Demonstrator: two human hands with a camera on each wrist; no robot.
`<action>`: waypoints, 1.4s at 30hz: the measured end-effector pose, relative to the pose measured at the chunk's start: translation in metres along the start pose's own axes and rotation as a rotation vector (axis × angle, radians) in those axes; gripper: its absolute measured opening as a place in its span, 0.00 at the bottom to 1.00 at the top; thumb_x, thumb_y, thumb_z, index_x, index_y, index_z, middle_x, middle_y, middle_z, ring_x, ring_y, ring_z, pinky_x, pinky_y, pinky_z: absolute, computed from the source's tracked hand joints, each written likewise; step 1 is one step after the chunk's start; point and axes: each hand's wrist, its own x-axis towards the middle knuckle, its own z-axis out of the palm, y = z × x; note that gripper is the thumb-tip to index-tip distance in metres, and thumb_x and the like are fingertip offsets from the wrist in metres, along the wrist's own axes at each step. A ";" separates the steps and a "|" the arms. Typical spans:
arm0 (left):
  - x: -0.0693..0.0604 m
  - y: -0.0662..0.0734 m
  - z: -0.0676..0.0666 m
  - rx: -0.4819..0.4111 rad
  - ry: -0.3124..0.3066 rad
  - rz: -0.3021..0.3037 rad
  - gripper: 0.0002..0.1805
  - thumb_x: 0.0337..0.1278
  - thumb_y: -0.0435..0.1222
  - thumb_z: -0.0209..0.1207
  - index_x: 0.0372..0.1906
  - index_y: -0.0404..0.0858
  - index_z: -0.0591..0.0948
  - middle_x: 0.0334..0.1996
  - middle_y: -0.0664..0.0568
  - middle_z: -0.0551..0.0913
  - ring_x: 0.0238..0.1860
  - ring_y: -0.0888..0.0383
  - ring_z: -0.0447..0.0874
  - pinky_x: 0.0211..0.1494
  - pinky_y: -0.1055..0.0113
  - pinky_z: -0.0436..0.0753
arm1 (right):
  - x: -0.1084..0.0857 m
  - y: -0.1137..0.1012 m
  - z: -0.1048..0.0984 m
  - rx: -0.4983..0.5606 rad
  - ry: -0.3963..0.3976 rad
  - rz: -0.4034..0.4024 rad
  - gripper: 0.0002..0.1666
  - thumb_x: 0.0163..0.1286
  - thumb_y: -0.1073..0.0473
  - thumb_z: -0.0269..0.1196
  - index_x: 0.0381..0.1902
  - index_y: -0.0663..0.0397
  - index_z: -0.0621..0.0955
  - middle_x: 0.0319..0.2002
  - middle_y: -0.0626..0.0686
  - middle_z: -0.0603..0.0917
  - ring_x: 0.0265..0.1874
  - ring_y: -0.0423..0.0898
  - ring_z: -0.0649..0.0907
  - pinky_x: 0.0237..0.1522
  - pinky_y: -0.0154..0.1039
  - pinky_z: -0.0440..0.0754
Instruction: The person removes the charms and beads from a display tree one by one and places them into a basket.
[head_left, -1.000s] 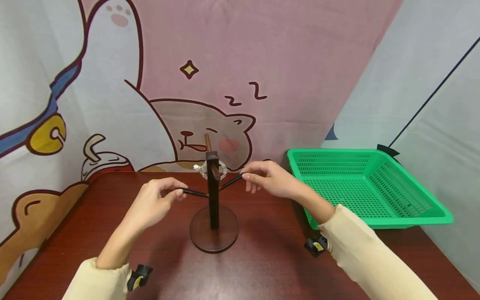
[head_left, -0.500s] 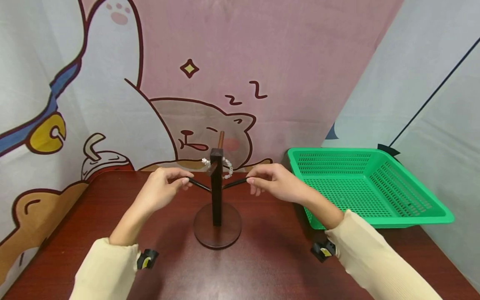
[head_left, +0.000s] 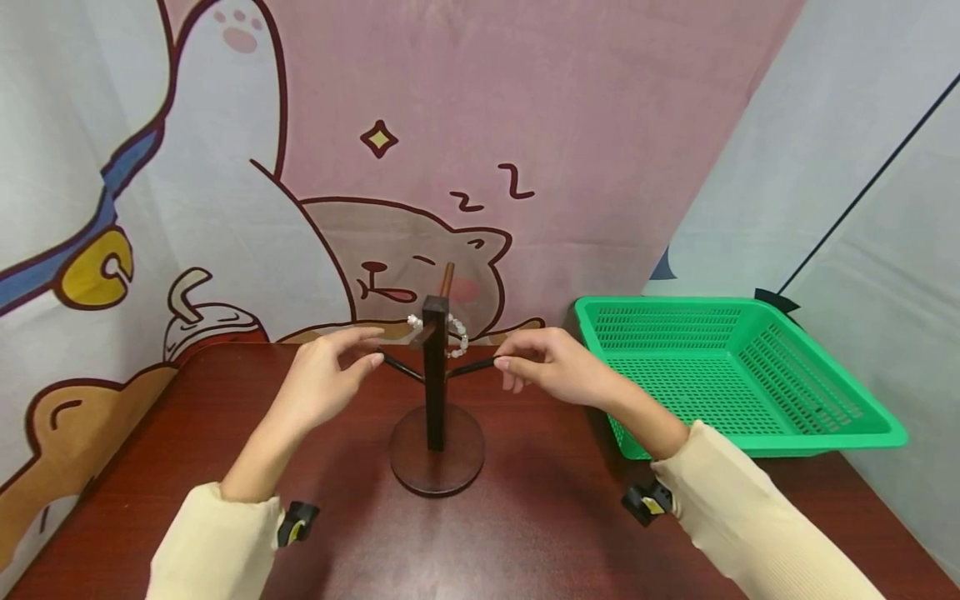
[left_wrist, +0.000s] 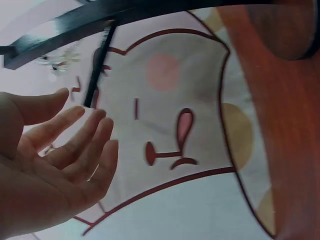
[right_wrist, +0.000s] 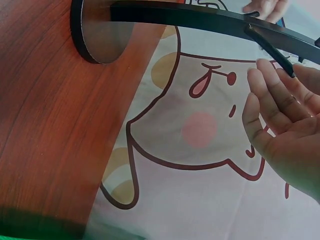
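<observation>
A dark wooden display stand [head_left: 435, 392] stands upright on its round base [head_left: 437, 475] in mid-table. Pegs branch from its post, and a clear beaded bracelet [head_left: 461, 340] hangs near the top, partly hidden by the post. My left hand [head_left: 322, 379] is beside the left lower peg [head_left: 402, 367]; in the left wrist view its thumb and fingers [left_wrist: 102, 132] are spread apart at the tip of that peg [left_wrist: 97, 70], not gripping it. My right hand [head_left: 551, 365] pinches the end of the right lower peg [head_left: 474, 366] between thumb and forefinger, its other fingers [right_wrist: 270, 100] loosely extended.
A green plastic basket [head_left: 750, 446] stands at the right of the brown table [head_left: 525, 533]. Behind the table hangs a cartoon-printed cloth [head_left: 600, 125]. A black camera mount sits on each wrist.
The stand has turned and shifted slightly right, with the bracelet on it. My left fingers have let go of the left peg. My right hand has moved slightly right, keeping its pinch.
</observation>
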 end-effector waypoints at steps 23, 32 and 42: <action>-0.025 0.081 -0.010 -0.030 0.280 0.290 0.10 0.44 0.36 0.68 0.34 0.39 0.81 0.25 0.58 0.82 0.24 0.68 0.76 0.28 0.68 0.75 | 0.000 -0.002 -0.001 0.015 -0.017 -0.008 0.06 0.67 0.63 0.56 0.36 0.60 0.80 0.24 0.50 0.81 0.24 0.46 0.81 0.30 0.39 0.76; -0.025 0.080 -0.010 0.010 0.334 0.358 0.03 0.49 0.31 0.64 0.31 0.39 0.82 0.26 0.57 0.83 0.29 0.65 0.79 0.32 0.67 0.73 | -0.001 -0.002 -0.002 0.029 -0.049 -0.003 0.07 0.66 0.62 0.57 0.37 0.60 0.80 0.25 0.51 0.81 0.26 0.47 0.81 0.32 0.41 0.78; -0.024 0.070 -0.020 -0.010 0.327 0.329 0.03 0.50 0.29 0.62 0.31 0.38 0.82 0.26 0.57 0.83 0.18 0.66 0.66 0.25 0.72 0.66 | -0.011 0.008 -0.004 0.041 -0.146 0.031 0.09 0.65 0.66 0.57 0.43 0.61 0.79 0.28 0.54 0.81 0.28 0.50 0.81 0.33 0.38 0.79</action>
